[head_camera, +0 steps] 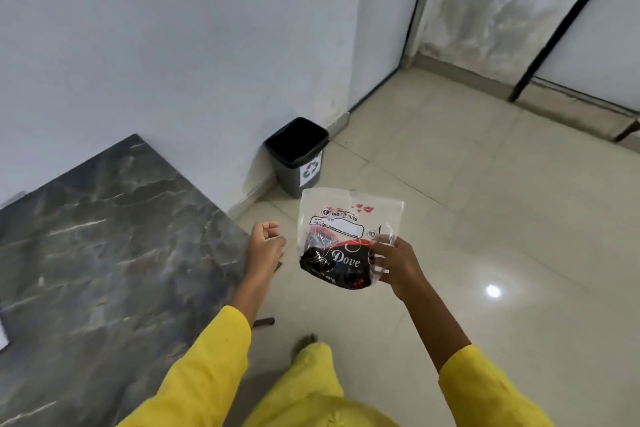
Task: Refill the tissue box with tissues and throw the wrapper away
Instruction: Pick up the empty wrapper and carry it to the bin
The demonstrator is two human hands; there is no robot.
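The wrapper (341, 239) is a flat, clear plastic packet, see-through in its upper half with a white label reading "BIG TISSUES" and small red marks, dark red and black below with "Dove" in white script. It looks emptied, though the glare makes that hard to be sure of. It hangs in the air over the pale tiled floor (485, 184), pinched at its right edge by the right hand (398, 267), thumb on the front. The left hand (265, 246) holds nothing, fingers loosely curled, just off the corner of the dark marble table (104, 236). One wrapper, one black bin (298, 155) with a recycling sticker, standing open against the white wall (173, 45), beyond the wrapper. Two yellow sleeves (207, 374), one bare foot (304, 343).
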